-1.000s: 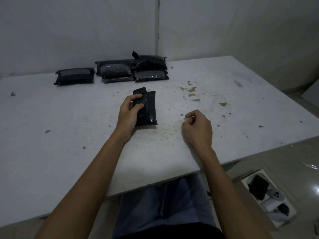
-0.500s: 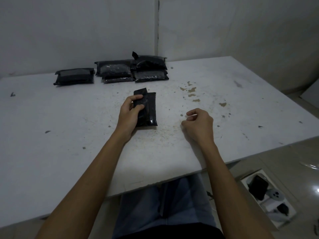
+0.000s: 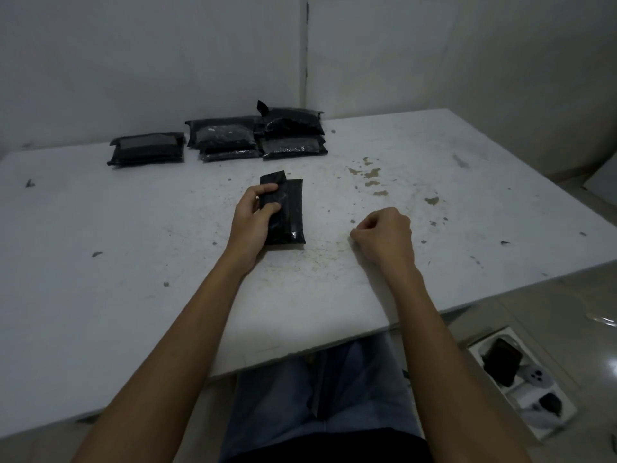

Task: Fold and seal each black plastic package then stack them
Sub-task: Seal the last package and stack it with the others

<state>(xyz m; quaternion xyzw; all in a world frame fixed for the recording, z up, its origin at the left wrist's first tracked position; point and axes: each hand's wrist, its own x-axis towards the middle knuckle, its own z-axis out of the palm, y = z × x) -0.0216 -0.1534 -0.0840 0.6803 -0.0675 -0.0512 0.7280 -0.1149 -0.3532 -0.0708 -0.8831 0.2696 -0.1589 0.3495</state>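
pinned flat to the white counter (image 3: 100, 262) under the left hand (image 3: 250, 222): one black package (image 3: 288, 212), lying lengthwise away from the body, near the middle of the counter. folded flap held down by the fingers (image 3: 267, 188), thumb curled onto the flap from the near side, so the fold, by the look of it, cannot spring back before sealing. left edge of the package tucked into the palm; right half and near end bare, touching only the counter. far corner of the flap jutting past the fingertips.

right hand (image 3: 384, 235) resting on the counter well to the right of the package, clenched loosely; whether something small is pinched inside, cannot tell. probably kept free for the sealing step.

set at the far edge by the wall: a low pile of black packages (image 3: 257, 138), and a single flat package (image 3: 147, 150) just to its left, likely out of the way of the working space.
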